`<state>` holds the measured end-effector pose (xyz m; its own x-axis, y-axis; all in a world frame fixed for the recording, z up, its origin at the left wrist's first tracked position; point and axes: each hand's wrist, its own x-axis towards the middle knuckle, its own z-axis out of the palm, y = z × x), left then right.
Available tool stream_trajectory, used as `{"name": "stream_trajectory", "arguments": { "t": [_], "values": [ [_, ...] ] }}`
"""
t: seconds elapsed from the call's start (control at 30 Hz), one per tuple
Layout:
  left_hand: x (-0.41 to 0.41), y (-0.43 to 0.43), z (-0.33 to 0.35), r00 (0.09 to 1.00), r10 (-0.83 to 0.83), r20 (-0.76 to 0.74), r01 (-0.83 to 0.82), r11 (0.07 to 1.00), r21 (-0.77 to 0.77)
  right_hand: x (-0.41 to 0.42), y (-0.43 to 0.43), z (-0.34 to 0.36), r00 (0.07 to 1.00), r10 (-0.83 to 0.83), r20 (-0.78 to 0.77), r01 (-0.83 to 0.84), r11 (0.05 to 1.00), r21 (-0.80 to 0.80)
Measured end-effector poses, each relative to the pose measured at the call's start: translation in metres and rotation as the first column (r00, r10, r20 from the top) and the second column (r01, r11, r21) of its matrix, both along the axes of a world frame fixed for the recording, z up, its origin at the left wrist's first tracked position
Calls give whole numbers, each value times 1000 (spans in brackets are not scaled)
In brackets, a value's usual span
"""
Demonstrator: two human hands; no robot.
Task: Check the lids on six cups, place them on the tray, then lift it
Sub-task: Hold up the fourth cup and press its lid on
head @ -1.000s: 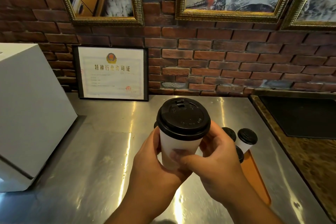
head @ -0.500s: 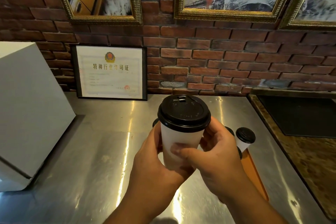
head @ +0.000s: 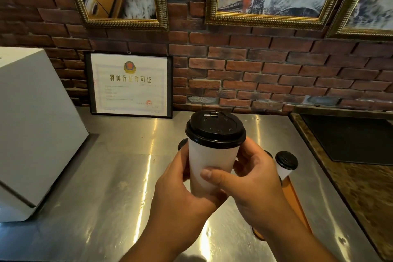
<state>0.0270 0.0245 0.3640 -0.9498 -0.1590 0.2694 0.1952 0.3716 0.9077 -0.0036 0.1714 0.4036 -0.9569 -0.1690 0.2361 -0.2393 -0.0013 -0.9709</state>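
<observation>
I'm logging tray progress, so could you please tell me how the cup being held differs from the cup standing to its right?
The held cup is gripped by the left hand and right hand above the counter; the standing cup rests untouched at the far end of the orange tray. The held cup fills mid-frame, near the camera; the standing cup looks small, farther off. Both are white with black lids on.

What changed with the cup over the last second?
Very little. The white cup rose slightly, with the left hand and right hand keeping their hold. Its black lid stayed on, and the small lidded cup behind the hands did not move.
</observation>
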Motion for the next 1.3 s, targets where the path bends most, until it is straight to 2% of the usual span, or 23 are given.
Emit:
{"name": "stream_trajectory", "arguments": {
  "t": [0.17,0.47,0.63,0.87,1.1,1.3],
  "values": [
    [-1,0,2,1000,8,-14,-8,1000,-5,2,-2,2,999,29,18,-28,999,-27],
    [-1,2,6,1000,-10,10,9,999,39,1,-5,2,997,-54,56,54,998,-7],
    [-2,2,8,1000,-20,4,20,999,34,-1,-4,2,996,7,92,-4,1000,-29],
    [-4,3,7,999,-36,-7,36,998,45,-3,-4,3,997,-42,59,42,999,-10],
    [-4,0,10,998,-56,-12,57,996,62,-3,0,6,995,62,78,-58,997,-48],
    [-3,3,12,999,-45,-23,46,997,66,-3,-2,4,997,-11,74,16,998,-57]
  ]
}}
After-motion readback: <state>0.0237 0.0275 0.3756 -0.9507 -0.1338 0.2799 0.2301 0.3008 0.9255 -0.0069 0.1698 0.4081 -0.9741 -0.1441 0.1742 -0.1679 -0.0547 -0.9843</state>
